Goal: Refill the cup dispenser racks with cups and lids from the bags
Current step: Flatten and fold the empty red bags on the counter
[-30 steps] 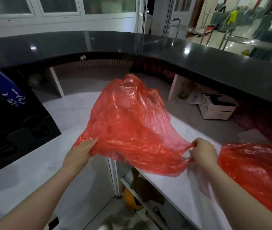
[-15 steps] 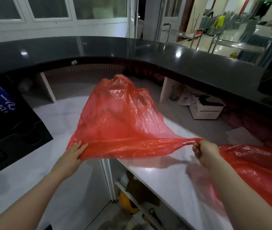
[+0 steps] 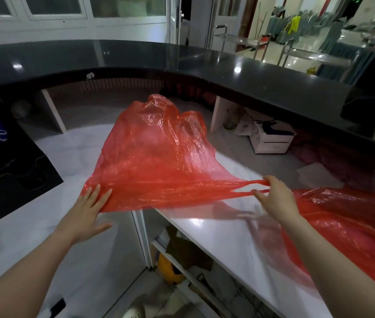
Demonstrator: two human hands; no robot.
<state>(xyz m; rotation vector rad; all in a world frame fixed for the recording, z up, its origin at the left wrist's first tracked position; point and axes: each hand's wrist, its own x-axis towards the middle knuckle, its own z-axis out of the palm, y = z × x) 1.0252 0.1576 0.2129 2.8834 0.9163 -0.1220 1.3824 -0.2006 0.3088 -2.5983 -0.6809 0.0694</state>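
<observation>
A red see-through plastic bag (image 3: 159,161) is stretched out over the white counter (image 3: 216,228) and looks empty. My left hand (image 3: 85,212) lies flat with straight fingers, its fingertips touching the bag's near left corner. My right hand (image 3: 273,198) pinches the bag's two thin handle loops at the right and pulls them taut. A second red bag (image 3: 354,223) lies crumpled on the counter at the far right, under my right forearm. A black cup dispenser rack (image 3: 14,180) with round holes stands at the left. No cups or lids show.
A curved black upper counter (image 3: 205,65) runs across the back. Under it sit a white box (image 3: 271,138) and some papers. Between the two counter sections an open gap shows shelves with a yellow object (image 3: 170,269) and clutter.
The bag has been pulled flatter and its handles drawn further right. My left hand has let go of the corner and now lies flat with straight fingers. The camera has shifted slightly.
</observation>
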